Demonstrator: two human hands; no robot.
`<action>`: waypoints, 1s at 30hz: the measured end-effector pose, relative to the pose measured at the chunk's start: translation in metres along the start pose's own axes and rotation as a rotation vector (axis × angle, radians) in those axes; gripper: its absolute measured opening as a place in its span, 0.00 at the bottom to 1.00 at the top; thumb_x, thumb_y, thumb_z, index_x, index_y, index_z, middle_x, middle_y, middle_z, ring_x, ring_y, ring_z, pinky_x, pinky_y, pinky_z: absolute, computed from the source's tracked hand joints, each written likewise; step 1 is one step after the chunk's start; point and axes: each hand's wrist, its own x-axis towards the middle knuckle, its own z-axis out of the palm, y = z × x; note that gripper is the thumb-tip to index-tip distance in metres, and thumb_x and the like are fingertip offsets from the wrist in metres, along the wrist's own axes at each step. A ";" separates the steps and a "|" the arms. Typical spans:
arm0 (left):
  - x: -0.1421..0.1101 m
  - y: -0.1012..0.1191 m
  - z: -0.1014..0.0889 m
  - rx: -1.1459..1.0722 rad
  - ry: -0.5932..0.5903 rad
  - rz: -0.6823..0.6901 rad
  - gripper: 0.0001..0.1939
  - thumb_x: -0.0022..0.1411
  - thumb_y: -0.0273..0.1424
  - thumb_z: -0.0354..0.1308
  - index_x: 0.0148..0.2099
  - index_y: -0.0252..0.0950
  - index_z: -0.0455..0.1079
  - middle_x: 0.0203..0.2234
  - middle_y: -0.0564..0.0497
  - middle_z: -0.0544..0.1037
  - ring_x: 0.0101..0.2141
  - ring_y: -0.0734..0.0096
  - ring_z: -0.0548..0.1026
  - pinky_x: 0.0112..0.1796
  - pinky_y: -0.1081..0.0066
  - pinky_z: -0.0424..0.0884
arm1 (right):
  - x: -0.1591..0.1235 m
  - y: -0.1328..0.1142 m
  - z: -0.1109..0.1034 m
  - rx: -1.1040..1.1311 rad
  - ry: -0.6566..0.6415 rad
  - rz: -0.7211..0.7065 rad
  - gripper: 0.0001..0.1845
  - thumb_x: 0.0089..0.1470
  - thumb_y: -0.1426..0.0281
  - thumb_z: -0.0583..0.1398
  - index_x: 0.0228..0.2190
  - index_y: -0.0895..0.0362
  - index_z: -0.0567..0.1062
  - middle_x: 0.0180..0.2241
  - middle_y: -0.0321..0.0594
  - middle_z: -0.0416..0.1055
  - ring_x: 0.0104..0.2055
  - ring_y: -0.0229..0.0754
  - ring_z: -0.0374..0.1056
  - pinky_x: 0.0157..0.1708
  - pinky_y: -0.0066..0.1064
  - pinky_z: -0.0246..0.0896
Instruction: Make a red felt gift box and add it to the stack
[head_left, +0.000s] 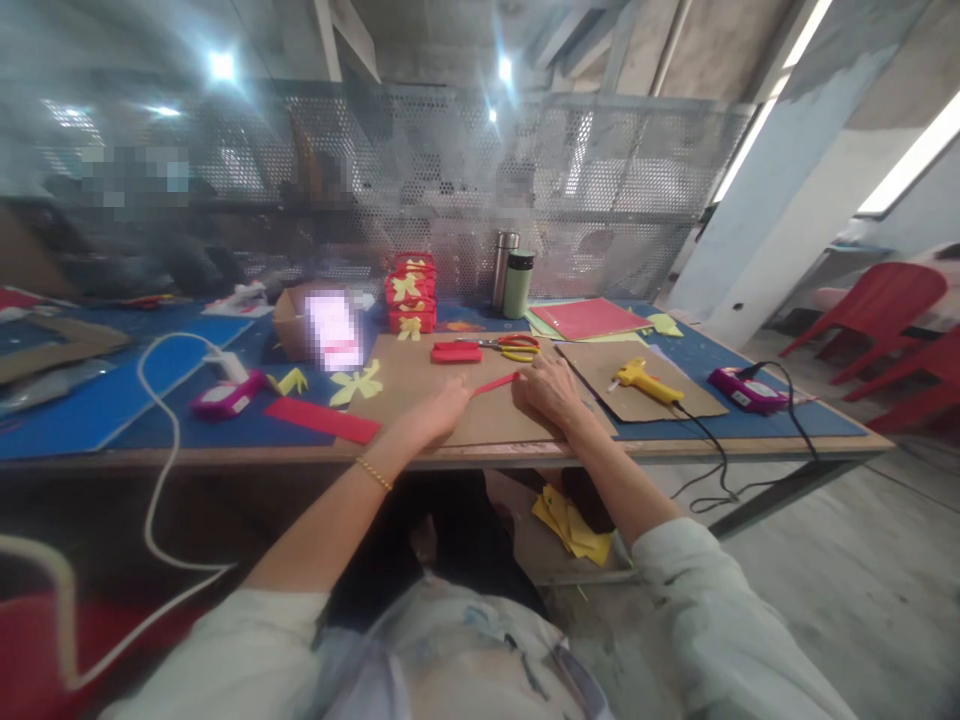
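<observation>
Thin red strip (495,383): stretched between the two hands, with both ends hidden in the fingers.
Left fingertips: blurry, so I can't count them.
Bright patch (334,330): past the left hand, off to its left, covered by squares; what it shows can't be made out.
Yellow pieces (574,525): below the right hand, under the table (300,455), some covered by a dark shape.
Left hand (448,400): back up, fingers together and nearly closed, holding the strip's left end.
Left arm (322,520): slants forward and inward, gold bead bracelet (374,474) on the wrist.
Right hand (553,395): knuckles up, fingers bent in, holding the strip's other end.
Right arm (622,470): slants forward and inward too.
Brown cardboard (480,430): under both hands.
Folded red piece (456,352): just past the left hand.
Scissors (519,348): just past the right hand.
Yellow glue gun (651,382): right of the right hand.
</observation>
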 end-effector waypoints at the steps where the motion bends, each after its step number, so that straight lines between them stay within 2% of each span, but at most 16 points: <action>1: 0.000 0.002 -0.002 0.021 -0.021 -0.018 0.24 0.72 0.20 0.40 0.58 0.30 0.74 0.48 0.36 0.77 0.47 0.57 0.78 0.50 0.63 0.71 | 0.001 0.000 0.000 0.010 0.022 -0.011 0.19 0.68 0.69 0.53 0.45 0.56 0.84 0.44 0.52 0.76 0.48 0.51 0.65 0.44 0.39 0.47; 6: 0.000 0.009 -0.008 0.051 -0.050 -0.055 0.26 0.69 0.16 0.41 0.61 0.30 0.72 0.49 0.37 0.77 0.50 0.57 0.77 0.51 0.64 0.70 | 0.002 -0.005 0.002 0.026 -0.018 -0.118 0.18 0.65 0.73 0.54 0.40 0.56 0.85 0.41 0.50 0.75 0.45 0.49 0.65 0.44 0.38 0.46; 9: 0.004 0.011 -0.007 0.043 -0.055 -0.064 0.27 0.69 0.16 0.42 0.63 0.31 0.72 0.48 0.37 0.77 0.50 0.55 0.77 0.50 0.64 0.70 | 0.003 -0.008 0.003 0.017 -0.026 -0.119 0.18 0.65 0.74 0.54 0.41 0.58 0.85 0.41 0.51 0.76 0.45 0.49 0.65 0.43 0.38 0.47; 14: 0.014 0.009 -0.001 0.052 -0.053 -0.081 0.27 0.73 0.22 0.44 0.68 0.40 0.70 0.46 0.39 0.77 0.46 0.55 0.79 0.49 0.61 0.71 | 0.003 -0.010 0.003 0.022 -0.025 -0.092 0.18 0.66 0.74 0.54 0.42 0.58 0.85 0.41 0.52 0.76 0.45 0.50 0.66 0.43 0.38 0.47; 20: 0.017 0.005 0.006 0.083 -0.010 -0.057 0.25 0.72 0.23 0.46 0.66 0.37 0.72 0.45 0.37 0.77 0.45 0.55 0.79 0.50 0.59 0.72 | 0.003 -0.010 -0.001 0.054 0.014 -0.103 0.19 0.66 0.74 0.54 0.45 0.57 0.85 0.43 0.51 0.75 0.47 0.51 0.65 0.43 0.38 0.47; 23: 0.013 0.008 0.002 0.056 -0.018 -0.073 0.24 0.73 0.24 0.46 0.65 0.37 0.74 0.46 0.36 0.77 0.46 0.52 0.79 0.50 0.57 0.72 | 0.003 -0.011 0.000 0.064 0.001 -0.156 0.19 0.66 0.74 0.54 0.44 0.56 0.85 0.41 0.50 0.75 0.45 0.49 0.64 0.44 0.37 0.47; 26: 0.005 0.011 -0.001 0.069 -0.019 -0.096 0.24 0.73 0.24 0.45 0.64 0.38 0.74 0.48 0.37 0.77 0.48 0.53 0.79 0.51 0.60 0.72 | 0.004 -0.012 0.002 0.074 -0.007 -0.168 0.19 0.65 0.75 0.54 0.43 0.57 0.86 0.40 0.50 0.75 0.45 0.49 0.65 0.44 0.37 0.47; 30: -0.014 0.007 0.000 0.140 0.030 -0.121 0.25 0.70 0.21 0.45 0.60 0.34 0.77 0.48 0.35 0.77 0.49 0.55 0.78 0.52 0.59 0.72 | 0.004 -0.012 0.004 0.084 -0.002 -0.163 0.18 0.63 0.76 0.55 0.42 0.59 0.85 0.40 0.50 0.76 0.44 0.48 0.65 0.43 0.37 0.47</action>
